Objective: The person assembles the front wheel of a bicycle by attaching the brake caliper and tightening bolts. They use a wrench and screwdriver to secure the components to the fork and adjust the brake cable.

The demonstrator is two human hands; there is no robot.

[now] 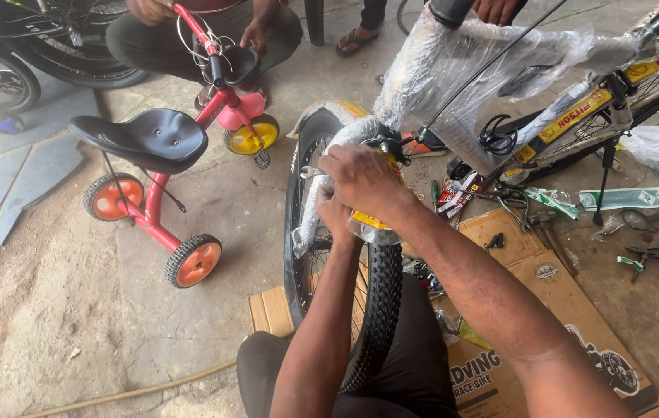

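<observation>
A black knobby bicycle wheel [379, 310] is held upright between the person's knees, over flattened cardboard [515, 255] on the concrete floor [112, 325]. The right hand [364, 182] is closed over the top of the wheel where a fork leg in white foam wrap [315, 203] and clear plastic meets it; the left hand [335, 213] is tucked just beneath, curled around the same wrapped part, though what exactly is pinched by its fingers cannot be told. The wheel is judged stiff and fairly heavy, its tyre grippy, while the wrapping is soft and slippery, so a firmer hold is likely offered by tyre or rim than by plastic. The wrapped bicycle frame [453, 70] rises to the right. A red tricycle [155, 178] is stood to the left, attended by another person's hands [256, 35]. Tools [654, 255] are scattered at the right.
</observation>
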